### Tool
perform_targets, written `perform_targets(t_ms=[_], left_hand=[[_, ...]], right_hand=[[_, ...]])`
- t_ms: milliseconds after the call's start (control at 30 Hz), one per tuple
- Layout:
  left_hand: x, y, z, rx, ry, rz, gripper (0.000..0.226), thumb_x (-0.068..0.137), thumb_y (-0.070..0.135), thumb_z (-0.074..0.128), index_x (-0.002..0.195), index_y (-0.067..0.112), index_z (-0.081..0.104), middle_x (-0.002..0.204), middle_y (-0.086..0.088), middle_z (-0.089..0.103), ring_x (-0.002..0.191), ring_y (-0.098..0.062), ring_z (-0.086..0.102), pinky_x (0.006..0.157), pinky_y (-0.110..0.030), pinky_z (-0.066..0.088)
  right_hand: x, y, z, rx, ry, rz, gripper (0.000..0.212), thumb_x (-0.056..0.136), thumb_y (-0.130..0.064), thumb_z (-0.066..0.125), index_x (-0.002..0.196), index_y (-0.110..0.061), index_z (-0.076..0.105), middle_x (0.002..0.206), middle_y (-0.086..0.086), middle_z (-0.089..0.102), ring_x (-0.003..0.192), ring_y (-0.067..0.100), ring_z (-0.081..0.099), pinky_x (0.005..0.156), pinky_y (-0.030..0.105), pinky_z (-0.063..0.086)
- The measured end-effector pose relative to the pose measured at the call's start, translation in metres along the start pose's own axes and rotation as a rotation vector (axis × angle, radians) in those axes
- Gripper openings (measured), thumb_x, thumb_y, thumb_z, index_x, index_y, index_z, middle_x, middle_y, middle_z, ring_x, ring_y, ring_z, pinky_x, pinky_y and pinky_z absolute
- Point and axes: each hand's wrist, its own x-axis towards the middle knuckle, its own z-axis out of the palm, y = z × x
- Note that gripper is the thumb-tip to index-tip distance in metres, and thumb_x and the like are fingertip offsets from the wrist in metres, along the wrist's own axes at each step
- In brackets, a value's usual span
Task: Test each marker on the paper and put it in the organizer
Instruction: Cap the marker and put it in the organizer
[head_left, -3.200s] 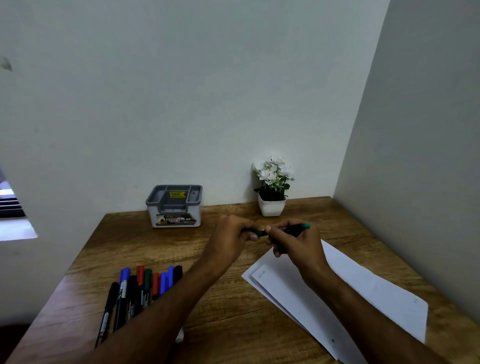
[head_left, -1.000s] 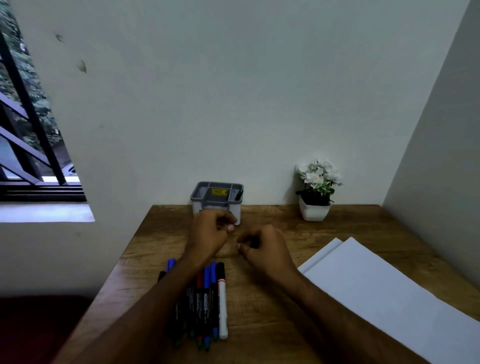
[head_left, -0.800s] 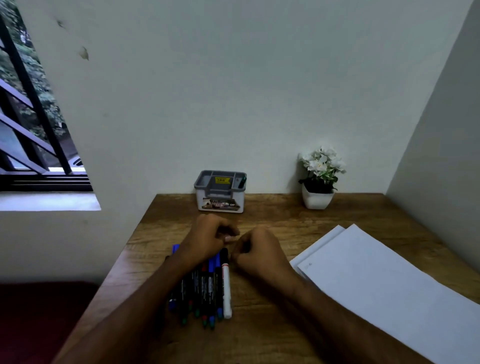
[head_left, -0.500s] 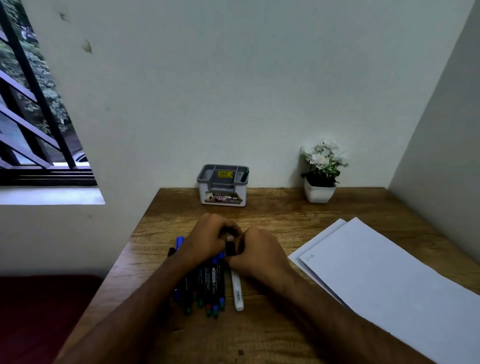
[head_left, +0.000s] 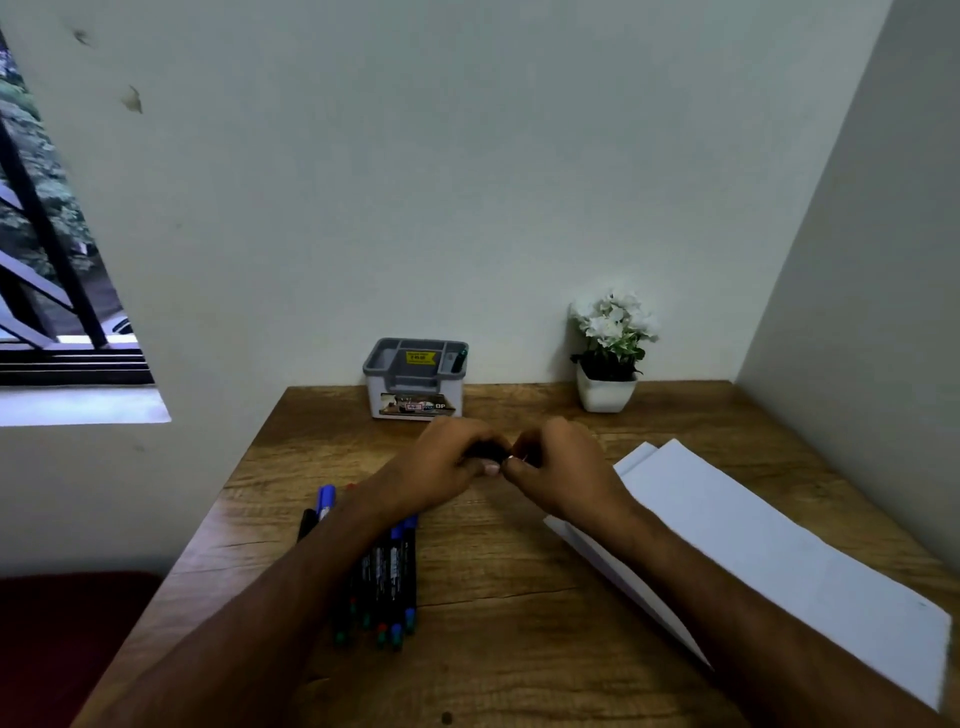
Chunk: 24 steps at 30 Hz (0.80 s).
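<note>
Above the middle of the wooden desk, my left hand and my right hand meet around a white-bodied marker with a black cap, which is mostly hidden by my fingers. My left fingers curl round the cap end and my right fingers pinch the other end. A row of several markers lies under my left forearm. The grey and white organizer stands against the back wall with a green marker in its right slot. White paper sheets lie at the right.
A small white pot with white flowers stands at the back right of the desk. Walls close the desk at the back and right. A barred window is at the left, beyond the desk's left edge.
Both hands lifted the white marker with the black cap off the right end of the row and brought it up to the middle of the desk. Earlier, the green marker went into the organizer.
</note>
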Motion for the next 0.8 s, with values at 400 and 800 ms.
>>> perform_targets(t_ms=[400, 800], left_hand=[[0.039, 0.022, 0.038, -0.078, 0.121, 0.124, 0.037, 0.077, -0.014, 0.062, 0.100, 0.011, 0.076, 0.091, 0.001, 0.076, 0.081, 0.000, 0.069, 0.074, -0.019, 0.057], [0.051, 0.014, 0.040, 0.060, 0.125, -0.003, 0.026, 0.082, 0.000, 0.069, 0.101, 0.016, 0.076, 0.100, 0.005, 0.075, 0.085, 0.009, 0.062, 0.079, -0.009, 0.049]], right_hand=[[-0.011, 0.058, -0.016, 0.093, 0.107, -0.131, 0.048, 0.091, -0.020, 0.065, 0.047, -0.023, 0.049, 0.044, -0.007, 0.040, 0.043, 0.010, 0.038, 0.047, 0.024, 0.023], [-0.007, 0.089, -0.040, 0.169, 0.155, 0.051, 0.031, 0.095, -0.032, 0.069, 0.074, -0.011, 0.078, 0.062, 0.000, 0.072, 0.049, 0.004, 0.063, 0.053, 0.024, 0.047]])
